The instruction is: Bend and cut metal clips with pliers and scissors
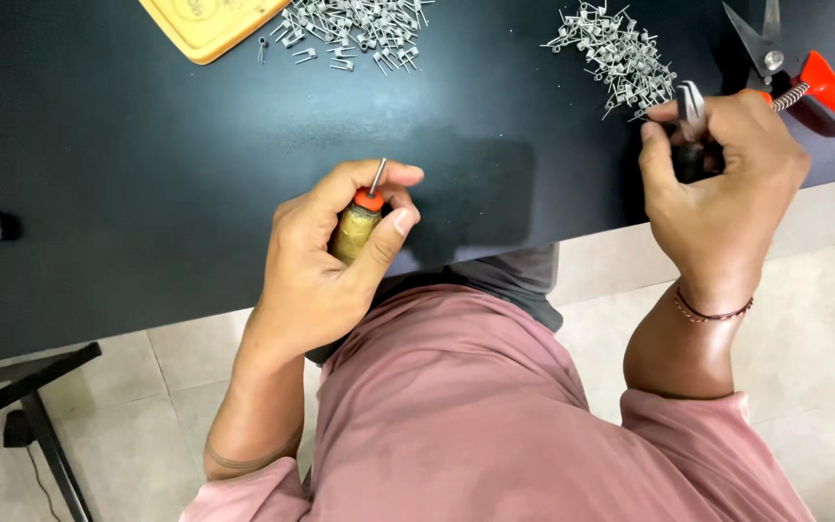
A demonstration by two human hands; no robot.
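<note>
Mid-cycle, by the look of it: tool loaded in one hand, next piece being fetched with the other.

Your left hand (326, 261) is wrapped around a small screwdriver-like tool (359, 217), yellowish handle, orange collar, thin steel shaft poking up past your thumb.

Your right hand (722, 188) is closed on small pliers (691, 108), tips just touching the near edge of the pile of little wire coils (616, 58).

Next move likely calls for nipping one coil free and bringing it across to the shaft tip.

Red-handled shears (823, 87) lie just beyond your right knuckles.
</note>
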